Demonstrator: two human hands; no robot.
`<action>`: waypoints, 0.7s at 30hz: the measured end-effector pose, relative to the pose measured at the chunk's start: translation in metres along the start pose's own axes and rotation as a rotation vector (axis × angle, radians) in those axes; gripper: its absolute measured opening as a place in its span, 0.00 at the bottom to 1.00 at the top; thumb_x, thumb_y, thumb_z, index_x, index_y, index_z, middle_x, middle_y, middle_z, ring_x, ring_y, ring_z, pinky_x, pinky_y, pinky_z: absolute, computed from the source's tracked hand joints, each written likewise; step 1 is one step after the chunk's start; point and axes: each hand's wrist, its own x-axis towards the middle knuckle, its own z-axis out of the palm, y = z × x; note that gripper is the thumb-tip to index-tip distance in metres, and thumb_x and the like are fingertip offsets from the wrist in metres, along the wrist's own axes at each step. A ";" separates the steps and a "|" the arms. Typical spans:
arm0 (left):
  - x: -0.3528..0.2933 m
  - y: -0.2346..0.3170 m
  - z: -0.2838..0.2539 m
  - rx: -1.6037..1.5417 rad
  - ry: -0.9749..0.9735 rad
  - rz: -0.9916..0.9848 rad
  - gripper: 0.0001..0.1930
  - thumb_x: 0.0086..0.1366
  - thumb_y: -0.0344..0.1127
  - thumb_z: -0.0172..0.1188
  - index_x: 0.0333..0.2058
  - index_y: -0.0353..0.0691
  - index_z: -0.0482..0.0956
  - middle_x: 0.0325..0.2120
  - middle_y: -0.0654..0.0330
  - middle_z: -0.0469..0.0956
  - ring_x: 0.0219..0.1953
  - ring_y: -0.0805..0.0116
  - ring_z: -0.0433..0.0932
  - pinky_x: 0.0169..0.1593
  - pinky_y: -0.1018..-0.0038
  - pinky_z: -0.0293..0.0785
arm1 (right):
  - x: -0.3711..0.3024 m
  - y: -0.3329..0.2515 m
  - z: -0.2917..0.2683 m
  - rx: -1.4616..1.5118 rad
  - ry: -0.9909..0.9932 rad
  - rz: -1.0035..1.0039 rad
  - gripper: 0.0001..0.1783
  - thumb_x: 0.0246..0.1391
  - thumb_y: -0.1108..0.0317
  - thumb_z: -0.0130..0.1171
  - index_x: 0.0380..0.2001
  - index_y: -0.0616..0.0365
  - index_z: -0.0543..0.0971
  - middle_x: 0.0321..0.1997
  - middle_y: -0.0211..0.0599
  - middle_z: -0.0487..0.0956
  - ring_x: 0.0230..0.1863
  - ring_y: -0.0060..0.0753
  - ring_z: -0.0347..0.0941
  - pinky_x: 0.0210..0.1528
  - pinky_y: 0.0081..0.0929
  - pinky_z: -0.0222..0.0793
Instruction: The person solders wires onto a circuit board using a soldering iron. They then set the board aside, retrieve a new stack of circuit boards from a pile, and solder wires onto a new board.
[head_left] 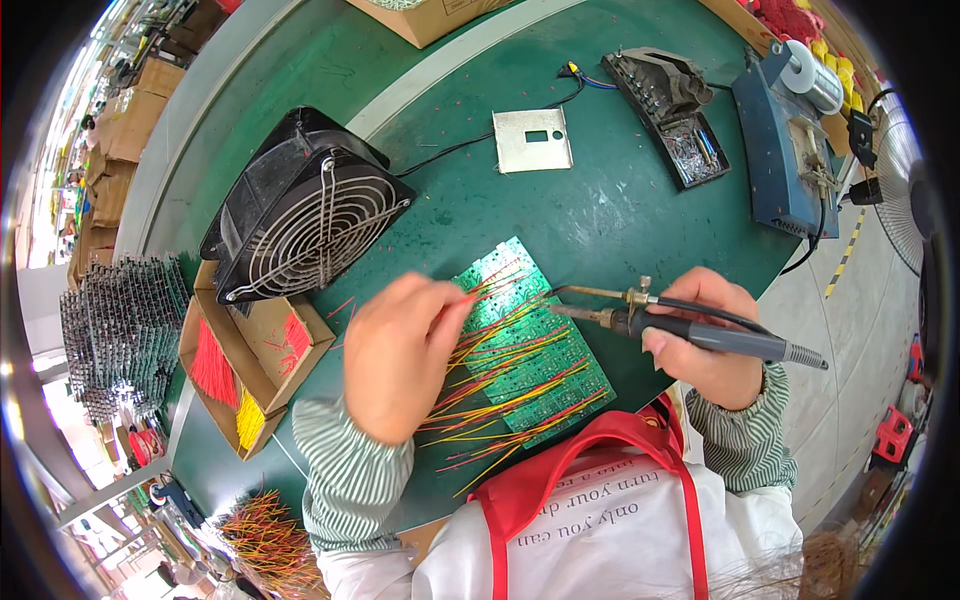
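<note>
A green circuit board panel (545, 350) lies on the green table in front of me, with rows of red and yellow wires (500, 400) sticking out toward its left. My left hand (400, 350) is over the board's left edge, thumb and forefinger pinched on a red wire (487, 290) near the upper rows. In my right hand (710, 340) is a soldering iron (690, 333) with a dark handle and a thin brass-coloured feed tube (595, 291) fixed above it. Its tip points left, at the board's upper right part. Whether the tip touches the board I cannot tell.
Left of the board stands a black fan (310, 210) with a wire grille, beside a cardboard box (315, 340) of red and yellow wires. Farther off lie a white metal plate (532, 140), a black tray (690, 150) and a blue machine with a solder spool (785, 150). Stacked boards (120, 330) are far left.
</note>
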 end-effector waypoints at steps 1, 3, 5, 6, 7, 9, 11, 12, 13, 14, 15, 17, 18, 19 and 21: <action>-0.008 0.004 -0.005 -0.015 -0.007 -0.019 0.03 0.53 0.26 0.63 0.27 0.35 0.78 0.22 0.56 0.74 0.22 0.63 0.74 0.27 0.73 0.69 | -0.002 0.001 0.002 0.003 -0.002 0.001 0.10 0.41 0.71 0.65 0.28 0.62 0.75 0.21 0.30 0.77 0.22 0.16 0.71 0.26 0.16 0.66; -0.026 0.010 -0.008 -0.048 -0.068 -0.042 0.03 0.53 0.27 0.62 0.28 0.36 0.78 0.22 0.56 0.74 0.24 0.60 0.74 0.28 0.70 0.70 | -0.006 0.000 0.006 -0.065 -0.046 -0.102 0.11 0.41 0.71 0.65 0.28 0.61 0.75 0.20 0.30 0.77 0.21 0.17 0.72 0.24 0.16 0.66; -0.033 0.010 -0.005 -0.083 -0.128 -0.070 0.04 0.54 0.28 0.61 0.28 0.37 0.77 0.23 0.55 0.74 0.26 0.56 0.75 0.30 0.67 0.71 | -0.007 -0.001 0.010 -0.074 -0.064 -0.122 0.11 0.40 0.71 0.66 0.27 0.61 0.75 0.20 0.30 0.77 0.20 0.17 0.72 0.24 0.17 0.66; -0.036 0.007 0.000 -0.068 -0.124 -0.050 0.04 0.54 0.28 0.62 0.28 0.36 0.77 0.22 0.56 0.74 0.23 0.60 0.74 0.28 0.69 0.70 | -0.008 0.000 0.012 -0.076 -0.078 -0.140 0.11 0.40 0.71 0.66 0.27 0.61 0.75 0.20 0.30 0.77 0.20 0.17 0.72 0.24 0.17 0.67; -0.039 0.005 0.004 -0.051 -0.117 -0.032 0.04 0.54 0.27 0.63 0.27 0.35 0.78 0.21 0.56 0.73 0.20 0.64 0.73 0.26 0.72 0.68 | -0.007 0.000 0.014 -0.078 -0.096 -0.160 0.11 0.40 0.71 0.66 0.27 0.61 0.75 0.20 0.30 0.77 0.20 0.17 0.72 0.24 0.17 0.67; -0.040 0.001 0.010 -0.020 -0.118 -0.020 0.04 0.54 0.28 0.62 0.27 0.35 0.77 0.21 0.57 0.73 0.21 0.63 0.73 0.27 0.70 0.69 | -0.007 -0.001 0.020 -0.073 -0.104 -0.181 0.11 0.40 0.71 0.66 0.26 0.61 0.75 0.19 0.30 0.77 0.20 0.17 0.72 0.23 0.18 0.67; -0.039 -0.001 0.014 0.063 -0.087 0.008 0.04 0.54 0.28 0.61 0.27 0.35 0.77 0.21 0.57 0.73 0.22 0.62 0.74 0.28 0.69 0.69 | -0.007 0.000 0.022 -0.103 -0.109 -0.208 0.10 0.41 0.71 0.66 0.26 0.61 0.74 0.19 0.30 0.77 0.20 0.18 0.72 0.23 0.18 0.66; -0.040 -0.002 0.014 0.090 -0.118 0.004 0.03 0.55 0.29 0.61 0.27 0.36 0.78 0.22 0.56 0.74 0.24 0.61 0.74 0.29 0.68 0.70 | -0.008 0.001 0.023 -0.106 -0.111 -0.210 0.10 0.41 0.71 0.66 0.26 0.61 0.74 0.19 0.30 0.77 0.20 0.18 0.72 0.23 0.18 0.66; -0.041 -0.004 0.013 0.090 -0.117 0.005 0.03 0.55 0.29 0.61 0.27 0.36 0.78 0.22 0.56 0.74 0.24 0.61 0.74 0.29 0.68 0.70 | -0.008 0.002 0.024 -0.091 -0.106 -0.199 0.10 0.41 0.71 0.65 0.26 0.61 0.74 0.19 0.30 0.76 0.19 0.18 0.72 0.23 0.18 0.66; -0.043 -0.006 0.011 0.058 -0.181 0.009 0.03 0.55 0.29 0.60 0.28 0.36 0.78 0.23 0.56 0.74 0.24 0.61 0.74 0.29 0.69 0.70 | -0.009 0.003 0.025 -0.077 -0.102 -0.188 0.10 0.41 0.71 0.65 0.26 0.61 0.74 0.19 0.31 0.76 0.19 0.18 0.72 0.22 0.19 0.66; -0.044 -0.008 0.010 0.026 -0.245 0.012 0.03 0.55 0.29 0.60 0.28 0.36 0.78 0.23 0.56 0.74 0.24 0.61 0.74 0.29 0.69 0.70 | -0.009 0.003 0.025 -0.077 -0.101 -0.189 0.10 0.41 0.71 0.65 0.26 0.61 0.74 0.19 0.31 0.76 0.19 0.18 0.72 0.22 0.19 0.66; -0.047 -0.010 0.006 -0.007 -0.261 -0.001 0.03 0.55 0.29 0.61 0.28 0.36 0.79 0.23 0.57 0.74 0.23 0.61 0.74 0.29 0.70 0.70 | -0.011 0.003 0.026 -0.090 -0.120 -0.177 0.10 0.41 0.71 0.65 0.26 0.61 0.74 0.19 0.31 0.76 0.19 0.19 0.71 0.22 0.19 0.66; -0.047 -0.010 0.005 -0.040 -0.276 -0.015 0.03 0.54 0.28 0.61 0.28 0.36 0.79 0.24 0.57 0.75 0.23 0.61 0.75 0.28 0.71 0.70 | -0.011 0.002 0.026 -0.089 -0.118 -0.177 0.10 0.41 0.71 0.65 0.26 0.61 0.74 0.19 0.31 0.76 0.19 0.19 0.71 0.22 0.19 0.66; -0.048 -0.010 0.005 -0.040 -0.275 -0.016 0.03 0.54 0.28 0.61 0.28 0.36 0.79 0.24 0.57 0.75 0.23 0.61 0.75 0.28 0.71 0.70 | -0.010 0.002 0.027 -0.099 -0.130 -0.178 0.10 0.41 0.71 0.65 0.26 0.61 0.74 0.19 0.31 0.76 0.19 0.19 0.71 0.22 0.19 0.65; -0.050 -0.011 0.007 -0.081 -0.153 -0.128 0.04 0.54 0.28 0.62 0.29 0.35 0.79 0.23 0.57 0.75 0.23 0.62 0.74 0.28 0.72 0.70 | -0.009 0.001 0.027 -0.109 -0.144 -0.179 0.10 0.41 0.71 0.65 0.26 0.61 0.74 0.19 0.31 0.76 0.19 0.19 0.71 0.22 0.19 0.65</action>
